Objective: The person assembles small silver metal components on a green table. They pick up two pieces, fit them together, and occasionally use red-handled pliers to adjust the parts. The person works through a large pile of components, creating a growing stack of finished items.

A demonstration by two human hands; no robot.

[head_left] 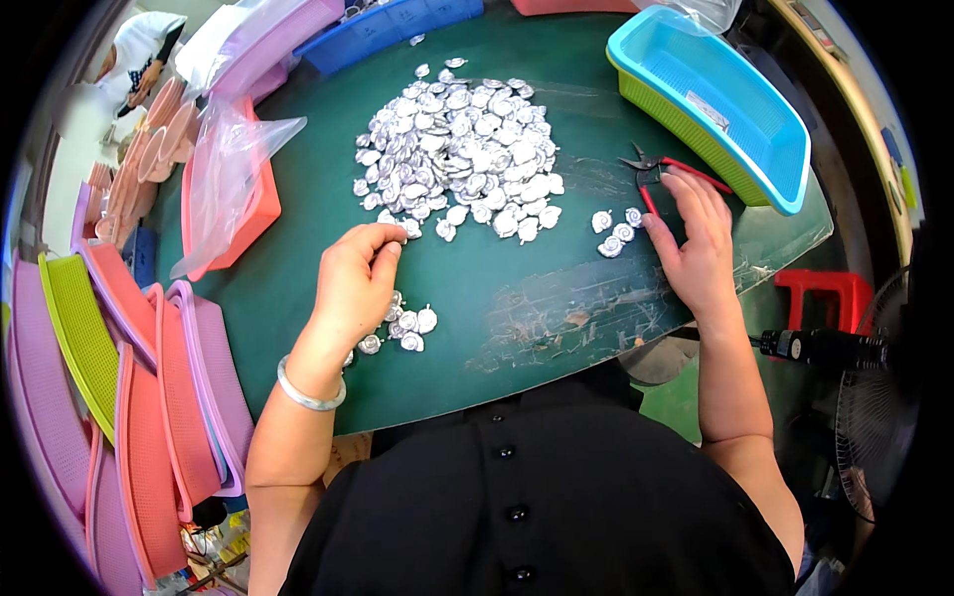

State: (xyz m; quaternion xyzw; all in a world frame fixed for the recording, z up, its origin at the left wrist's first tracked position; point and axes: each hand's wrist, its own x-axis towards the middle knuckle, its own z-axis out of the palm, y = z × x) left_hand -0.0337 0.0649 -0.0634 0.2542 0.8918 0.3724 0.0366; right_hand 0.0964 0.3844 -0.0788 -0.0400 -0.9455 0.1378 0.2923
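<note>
A large heap of small silvery rose-shaped metal pieces [457, 149] lies in the middle of the green table. At its near left edge, my left hand [356, 278] has thumb and forefinger closed at a silvery piece [410, 228]. Several more pieces [407, 326] lie beside and partly behind that wrist. My right hand [696, 243] rests on the table with its thumb spread from the fingers. Its thumb is beside a small group of pieces [616, 236]. Red-handled cutters [648, 164] lie at its fingertips, jaws apart, handles partly covered by the hand.
Blue and green nested baskets [711, 109] stand at the far right. A coral basket [238, 214] with a clear plastic bag is at the left, beside stacked baskets [139, 377]. A blue tray [388, 32] sits at the back. A fan [870, 397] and red stool [823, 293] are at right.
</note>
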